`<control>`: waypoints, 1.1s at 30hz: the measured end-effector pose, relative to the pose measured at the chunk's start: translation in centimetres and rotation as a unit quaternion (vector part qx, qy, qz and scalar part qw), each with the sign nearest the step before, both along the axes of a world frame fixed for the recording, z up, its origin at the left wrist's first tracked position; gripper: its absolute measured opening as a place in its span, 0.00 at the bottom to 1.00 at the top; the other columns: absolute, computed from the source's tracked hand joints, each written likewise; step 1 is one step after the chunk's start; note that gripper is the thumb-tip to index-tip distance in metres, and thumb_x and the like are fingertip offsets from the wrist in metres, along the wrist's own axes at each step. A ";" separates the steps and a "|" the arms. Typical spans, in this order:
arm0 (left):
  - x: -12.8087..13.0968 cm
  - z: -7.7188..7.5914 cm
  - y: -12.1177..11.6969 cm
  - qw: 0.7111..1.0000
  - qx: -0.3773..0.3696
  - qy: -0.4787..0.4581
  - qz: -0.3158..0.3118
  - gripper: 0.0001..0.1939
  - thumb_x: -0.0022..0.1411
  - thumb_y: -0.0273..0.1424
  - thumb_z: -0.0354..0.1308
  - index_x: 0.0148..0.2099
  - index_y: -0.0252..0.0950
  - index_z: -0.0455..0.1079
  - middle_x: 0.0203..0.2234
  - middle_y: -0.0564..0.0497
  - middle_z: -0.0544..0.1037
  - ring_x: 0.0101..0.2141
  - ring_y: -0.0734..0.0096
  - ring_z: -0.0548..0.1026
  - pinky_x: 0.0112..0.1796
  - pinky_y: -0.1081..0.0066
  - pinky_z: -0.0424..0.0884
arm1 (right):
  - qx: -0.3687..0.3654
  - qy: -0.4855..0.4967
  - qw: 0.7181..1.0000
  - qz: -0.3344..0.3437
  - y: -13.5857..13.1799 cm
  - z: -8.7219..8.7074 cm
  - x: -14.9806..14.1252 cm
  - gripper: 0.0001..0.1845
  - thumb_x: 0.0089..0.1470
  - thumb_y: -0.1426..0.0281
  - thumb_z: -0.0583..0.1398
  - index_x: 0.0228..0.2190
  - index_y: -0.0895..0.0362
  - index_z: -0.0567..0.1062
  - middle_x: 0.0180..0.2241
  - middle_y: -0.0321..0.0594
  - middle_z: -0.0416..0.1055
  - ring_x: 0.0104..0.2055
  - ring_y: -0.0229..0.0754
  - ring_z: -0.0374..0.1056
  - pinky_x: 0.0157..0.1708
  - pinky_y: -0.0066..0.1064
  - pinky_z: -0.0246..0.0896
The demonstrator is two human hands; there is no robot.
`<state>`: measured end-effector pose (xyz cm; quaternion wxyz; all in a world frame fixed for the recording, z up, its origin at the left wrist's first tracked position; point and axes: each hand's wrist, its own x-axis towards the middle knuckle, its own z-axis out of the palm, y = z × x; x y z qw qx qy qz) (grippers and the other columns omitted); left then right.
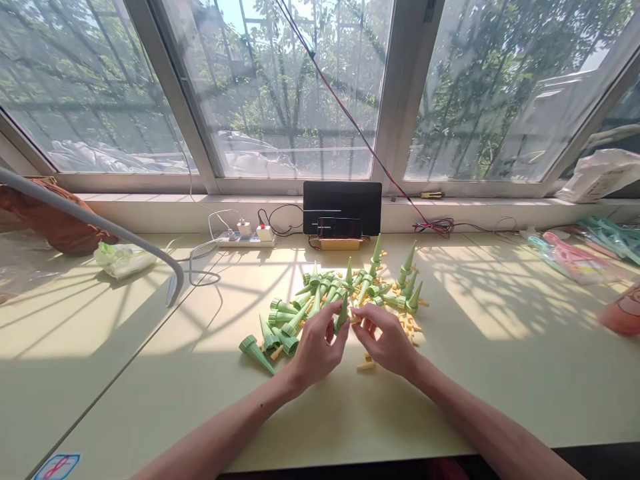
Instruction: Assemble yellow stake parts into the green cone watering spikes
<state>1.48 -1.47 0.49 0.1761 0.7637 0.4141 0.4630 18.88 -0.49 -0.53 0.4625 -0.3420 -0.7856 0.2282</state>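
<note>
My left hand [320, 343] is closed around a green plastic watering spike [343, 313], its pointed end up. Beside it, my right hand [387, 339] pinches a small yellow plastic piece [354, 319] against the spike's side, mostly hidden by the fingertips. Around both hands lies a heap of similar green spikes [283, 318], some on their sides and some standing. Mixed in and to the right are many loose yellow pieces [410, 327]. Just below my right hand lies another yellow piece [366, 366].
Behind the heap, a phone [339, 228] leans on a small stand before a black tablet [343, 193]. A power strip [246, 241] with plugs and cables sits to the left. A grey curved arm [125, 230] crosses the left side. Plastic bags [583, 260] lie at right.
</note>
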 end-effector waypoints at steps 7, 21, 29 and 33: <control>0.0 -0.2 -0.1 0.999 0.022 0.018 -0.019 0.11 0.64 0.26 0.54 0.49 0.36 0.65 0.27 0.55 0.71 0.20 0.82 0.61 0.23 0.78 0.60 | -0.002 -0.001 1.000 -0.012 0.1 0.1 -0.1 0.04 0.57 0.75 0.56 0.35 0.57 0.71 0.26 0.35 0.66 0.25 0.36 0.61 0.25 0.28 0.58; 0.3 -0.7 -0.2 0.998 0.025 0.035 -0.055 0.13 0.65 0.25 0.54 0.51 0.39 0.64 0.35 0.52 0.74 0.24 0.79 0.64 0.26 0.76 0.63 | -0.023 -0.005 1.000 -0.009 0.1 -0.6 0.3 0.05 0.53 0.77 0.56 0.26 0.57 0.68 0.21 0.32 0.60 0.22 0.34 0.55 0.23 0.26 0.51; 0.3 -0.3 -0.2 0.995 0.018 0.040 -0.092 0.13 0.67 0.25 0.51 0.53 0.39 0.65 0.38 0.49 0.75 0.29 0.77 0.69 0.29 0.76 0.66 | -0.036 -0.014 0.999 0.006 0.1 -0.4 0.4 0.09 0.52 0.77 0.54 0.21 0.57 0.64 0.20 0.31 0.56 0.23 0.34 0.50 0.24 0.28 0.45; 0.3 -0.1 -0.3 0.994 0.013 0.047 -0.102 0.14 0.68 0.25 0.50 0.54 0.39 0.65 0.38 0.48 0.75 0.31 0.75 0.70 0.29 0.76 0.67 | -0.038 -0.020 0.999 0.013 0.1 -0.3 0.4 0.10 0.53 0.76 0.54 0.22 0.57 0.64 0.20 0.32 0.56 0.23 0.34 0.50 0.24 0.28 0.44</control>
